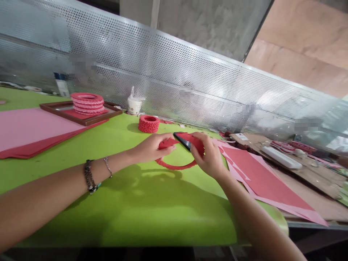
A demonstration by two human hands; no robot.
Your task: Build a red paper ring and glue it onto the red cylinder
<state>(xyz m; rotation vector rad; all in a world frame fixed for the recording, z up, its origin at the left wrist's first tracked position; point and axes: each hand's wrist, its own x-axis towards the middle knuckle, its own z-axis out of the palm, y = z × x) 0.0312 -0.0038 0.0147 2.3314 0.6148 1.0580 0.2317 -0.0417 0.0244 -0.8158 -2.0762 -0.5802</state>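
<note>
A red paper ring (179, 167) with a ruffled edge is held up above the table between my two hands. My left hand (156, 146) is closed, pinching the ring's left side between thumb and fingers. On the other side, my right hand (208, 154) is closed around the ring's upper right part. A black tapered piece with pale dots (185, 141) lies across the ring's top, touching my right thumb; its kind I cannot make out. Behind my hands stands a short stack of red ruffled rings (148, 124).
At the left, a brown frame (114, 111) bears a stack of red and pink rings (88, 103). Pink sheets (35, 125) lie nearby. A white cup (134, 105) stands by the perforated metal panel (168, 69). Red and pink paper (272, 181) covers the right side.
</note>
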